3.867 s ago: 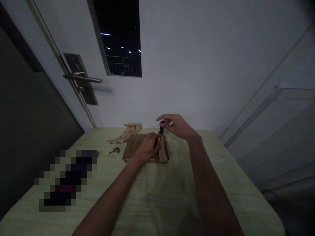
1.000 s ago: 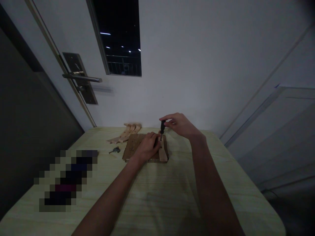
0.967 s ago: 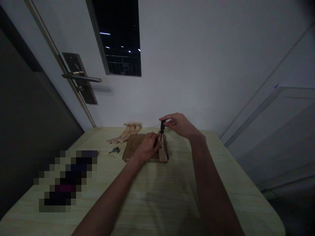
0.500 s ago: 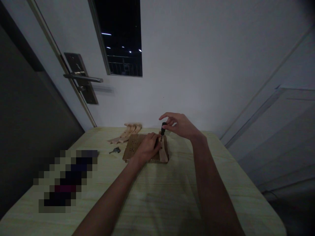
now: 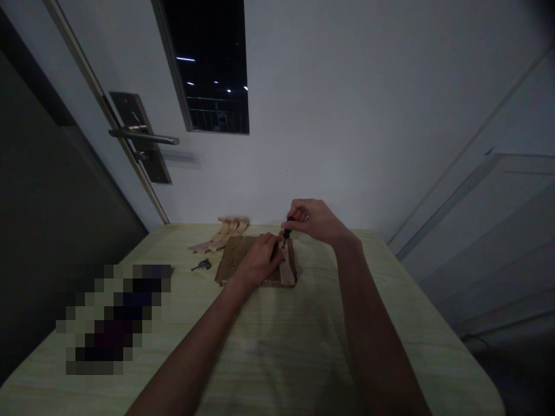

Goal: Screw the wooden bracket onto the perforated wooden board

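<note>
Right hand point(image 5: 318, 221) draws its fingers point(image 5: 299, 205) in around the screwdriver point(image 5: 288, 233).
Stretched out over the black handle half a second ago, the index finger is now bent back toward the palm; the thumb reaches farther across the handle than a second ago, and the screwdriver's top leans more to the right.

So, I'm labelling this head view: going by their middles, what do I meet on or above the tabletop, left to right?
Pixelated patch, small metal pieces, loose wooden pieces, left hand, black-handled driver, right hand.
</note>
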A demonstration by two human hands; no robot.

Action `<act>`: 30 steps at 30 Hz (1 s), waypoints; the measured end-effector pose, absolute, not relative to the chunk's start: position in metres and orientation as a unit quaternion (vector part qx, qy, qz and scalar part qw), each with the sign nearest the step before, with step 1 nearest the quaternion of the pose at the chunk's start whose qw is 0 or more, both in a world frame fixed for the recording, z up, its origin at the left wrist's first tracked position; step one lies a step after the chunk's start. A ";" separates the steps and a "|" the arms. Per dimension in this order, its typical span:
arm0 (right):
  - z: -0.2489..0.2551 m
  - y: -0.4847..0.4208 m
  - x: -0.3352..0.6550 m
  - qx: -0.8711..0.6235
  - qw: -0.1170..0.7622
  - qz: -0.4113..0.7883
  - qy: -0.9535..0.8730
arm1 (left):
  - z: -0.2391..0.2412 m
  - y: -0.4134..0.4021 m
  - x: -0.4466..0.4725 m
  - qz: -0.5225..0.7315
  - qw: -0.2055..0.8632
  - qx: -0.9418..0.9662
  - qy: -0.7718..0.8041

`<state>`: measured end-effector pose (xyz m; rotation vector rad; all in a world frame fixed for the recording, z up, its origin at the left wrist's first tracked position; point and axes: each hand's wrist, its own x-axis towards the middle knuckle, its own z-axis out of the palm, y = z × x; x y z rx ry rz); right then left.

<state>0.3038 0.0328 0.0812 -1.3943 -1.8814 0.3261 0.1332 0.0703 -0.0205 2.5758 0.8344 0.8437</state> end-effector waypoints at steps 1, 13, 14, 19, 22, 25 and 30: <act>0.081 0.033 0.304 -0.544 0.379 0.129 -0.738 | -0.020 0.070 0.133 0.294 0.152 0.899 0.289; 0.085 0.031 0.299 -0.509 0.373 0.129 -0.765 | -0.020 0.071 0.133 0.294 0.151 0.899 0.288; 0.085 0.032 0.299 -0.512 0.369 0.125 -0.766 | -0.019 0.070 0.133 0.294 0.154 0.898 0.288; 0.079 0.034 0.305 -0.532 0.362 0.127 -0.755 | -0.017 0.069 0.133 0.292 0.165 0.895 0.294; 0.077 0.035 0.308 -0.536 0.354 0.124 -0.757 | -0.018 0.069 0.133 0.293 0.172 0.893 0.295; 0.075 0.036 0.309 -0.535 0.364 0.142 -0.749 | -0.019 0.069 0.133 0.297 0.173 0.892 0.294; 0.075 0.035 0.303 -0.530 0.380 0.171 -0.739 | -0.019 0.069 0.134 0.291 0.163 0.896 0.293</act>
